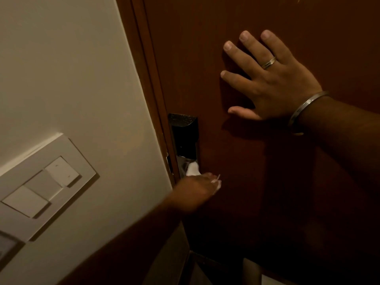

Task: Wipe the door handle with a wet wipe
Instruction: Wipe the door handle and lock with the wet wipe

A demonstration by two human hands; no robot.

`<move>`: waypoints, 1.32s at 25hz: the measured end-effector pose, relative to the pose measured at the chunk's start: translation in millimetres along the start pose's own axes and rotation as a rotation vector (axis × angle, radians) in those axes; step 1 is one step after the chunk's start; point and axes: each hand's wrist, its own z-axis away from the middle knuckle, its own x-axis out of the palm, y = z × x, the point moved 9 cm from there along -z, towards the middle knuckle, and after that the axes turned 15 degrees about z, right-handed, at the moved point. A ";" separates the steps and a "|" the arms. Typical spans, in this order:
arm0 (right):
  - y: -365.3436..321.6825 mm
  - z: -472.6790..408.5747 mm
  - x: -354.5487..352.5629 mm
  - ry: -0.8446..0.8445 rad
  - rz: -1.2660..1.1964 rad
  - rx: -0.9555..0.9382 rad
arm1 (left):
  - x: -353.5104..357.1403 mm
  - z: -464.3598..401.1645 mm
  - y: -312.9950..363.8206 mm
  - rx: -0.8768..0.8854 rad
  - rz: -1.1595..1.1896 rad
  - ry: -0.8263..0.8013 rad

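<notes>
A dark brown door (246, 182) fills the right of the view. On its left edge sits a tall black and silver lock plate (184, 136); the handle itself is hidden under my left hand. My left hand (195, 191) is blurred and shut on a white wet wipe (192, 169), which is pressed against the lower part of the plate. My right hand (265, 79) lies flat on the door above and to the right, fingers spread, holding nothing. It wears a ring and a metal bangle.
A cream wall (72, 79) stands to the left of the door frame (148, 68). A white switch panel (43, 186) with rocker switches is mounted on it at lower left. Pale floor shows at the bottom edge.
</notes>
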 end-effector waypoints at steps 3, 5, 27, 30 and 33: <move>-1.8 1.4 -0.2 -0.007 0.007 -0.006 | 39.8 -20.7 17.0 -0.086 -0.159 -0.096; -1.0 0.1 0.7 -0.008 0.003 -0.014 | 27.4 -11.0 -0.4 -0.108 -0.096 -0.065; 5.9 7.2 -8.3 -0.097 -0.269 0.053 | 49.7 -31.1 79.8 0.046 0.330 0.174; -15.5 92.6 -20.7 -0.208 -0.716 0.322 | 67.4 -7.3 49.8 -0.294 0.662 0.270; -78.1 257.6 -27.2 -0.796 -1.265 0.790 | 105.1 4.5 37.1 -0.576 1.009 0.244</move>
